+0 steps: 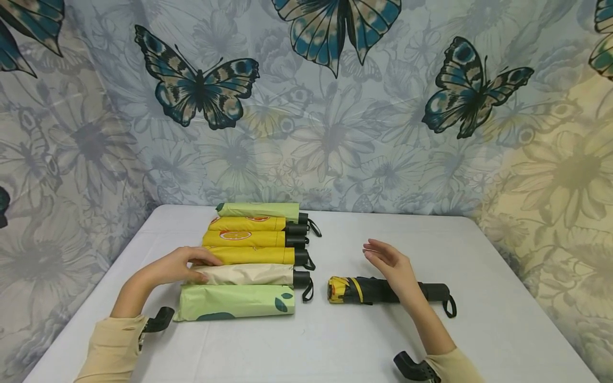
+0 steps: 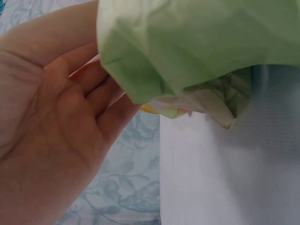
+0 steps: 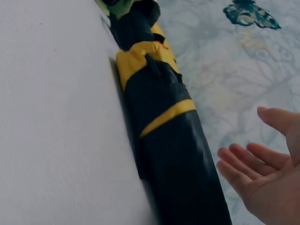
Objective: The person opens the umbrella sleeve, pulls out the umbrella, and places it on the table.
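fingers [image 1: 203, 259] of the left hand [image 1: 179, 266] rest relaxed on the cream umbrella [image 1: 249, 274] in the row on the desk [image 1: 335, 340]; right hand [image 1: 390, 266] hovers, fingers straight, over the black-and-yellow umbrella [image 1: 369, 290] lying apart

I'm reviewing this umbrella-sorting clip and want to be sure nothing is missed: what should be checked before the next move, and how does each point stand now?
1. Right hand free: ok, open above the black umbrella, holding nothing.
2. Black umbrella strapped closed: ok, yellow band wrapped round it.
3. Left hand steadying the row: ok, fingers rest on the cream umbrella.
4. Row of six folded umbrellas aligned, handles rightward: ok.
5. Table space beside the row: ok.
6. Black umbrella's handle strap untangled: cannot tell.
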`<control>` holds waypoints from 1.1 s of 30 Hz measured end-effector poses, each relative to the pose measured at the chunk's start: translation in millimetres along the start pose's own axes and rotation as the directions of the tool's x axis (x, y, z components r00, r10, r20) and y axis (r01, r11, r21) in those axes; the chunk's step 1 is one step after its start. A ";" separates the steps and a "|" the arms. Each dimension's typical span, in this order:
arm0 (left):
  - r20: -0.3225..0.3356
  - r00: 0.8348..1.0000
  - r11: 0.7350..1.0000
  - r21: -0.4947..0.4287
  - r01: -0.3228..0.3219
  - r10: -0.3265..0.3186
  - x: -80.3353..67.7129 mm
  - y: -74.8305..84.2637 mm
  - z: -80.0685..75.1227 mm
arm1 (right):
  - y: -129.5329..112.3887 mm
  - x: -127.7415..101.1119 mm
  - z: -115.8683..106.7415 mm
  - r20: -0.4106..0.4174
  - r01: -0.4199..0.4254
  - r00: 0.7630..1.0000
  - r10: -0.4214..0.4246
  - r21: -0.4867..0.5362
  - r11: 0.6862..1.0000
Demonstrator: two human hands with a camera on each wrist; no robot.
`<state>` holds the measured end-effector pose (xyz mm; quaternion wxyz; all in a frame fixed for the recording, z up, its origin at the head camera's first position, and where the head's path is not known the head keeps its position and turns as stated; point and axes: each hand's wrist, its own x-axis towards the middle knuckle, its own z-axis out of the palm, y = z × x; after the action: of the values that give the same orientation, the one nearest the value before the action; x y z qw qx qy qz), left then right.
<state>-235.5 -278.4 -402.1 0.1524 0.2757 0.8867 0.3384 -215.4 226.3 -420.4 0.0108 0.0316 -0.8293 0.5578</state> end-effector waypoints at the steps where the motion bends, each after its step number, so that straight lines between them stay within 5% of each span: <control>1: 0.001 1.000 1.000 -0.001 0.000 0.000 0.1 0.1 0.1 | -0.4 0.9 2.7 0.007 -0.004 1.000 0.004 -0.002 1.000; 33: 0.007 1.000 1.000 -0.003 0.008 -0.008 0.9 0.8 0.8 | -19.0 13.8 70.6 0.173 -0.001 0.985 -0.008 0.048 0.999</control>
<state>-235.5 -277.0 -402.1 0.1570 0.2731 0.8868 0.3381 -226.8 153.2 -428.8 -0.0612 0.0817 -0.8135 0.5726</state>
